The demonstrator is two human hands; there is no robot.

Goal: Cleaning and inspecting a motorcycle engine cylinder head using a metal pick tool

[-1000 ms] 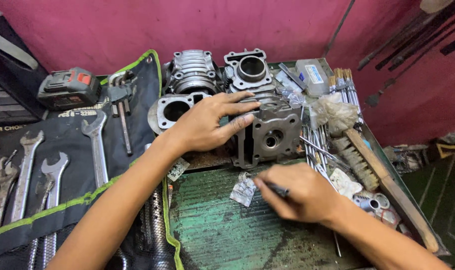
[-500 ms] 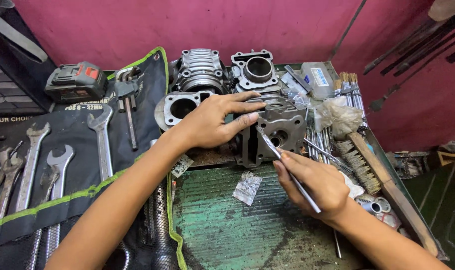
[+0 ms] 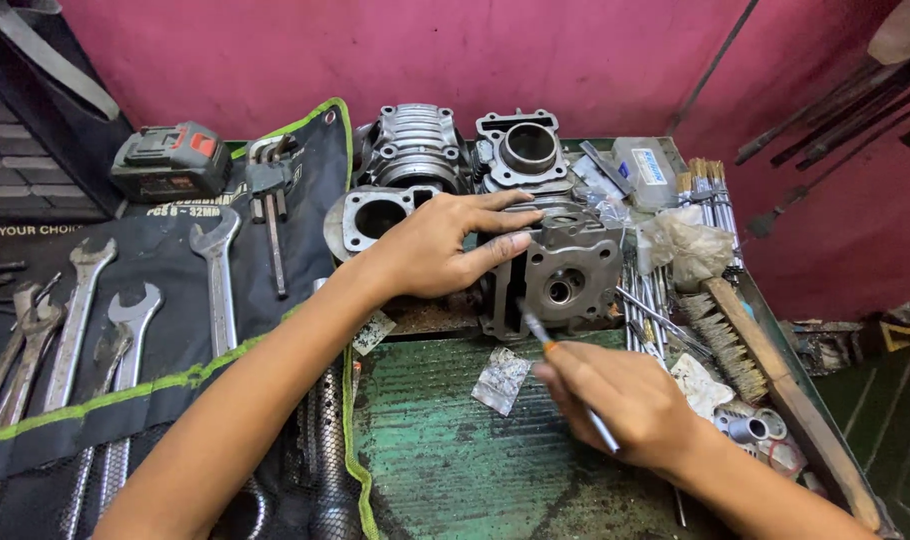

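Right hand (image 3: 625,405), nearest, fingers closed around a thin metal rod (image 3: 565,370), tip close to the cylinder head (image 3: 565,270). Left hand (image 3: 440,245) lies open, palm down on that cylinder head's left side. Finned cylinders (image 3: 415,145) stand behind it.

Cylinder head (image 3: 565,275) matt cast metal; wrenches (image 3: 215,285) smooth steel; brush (image 3: 775,385) wooden handle.

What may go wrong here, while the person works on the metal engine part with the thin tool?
The thin tool in the right hand points at the cylinder head; it might slip toward the left hand steadying that part. The scrap of foil and loose metal rods close by could be knocked off the green table.
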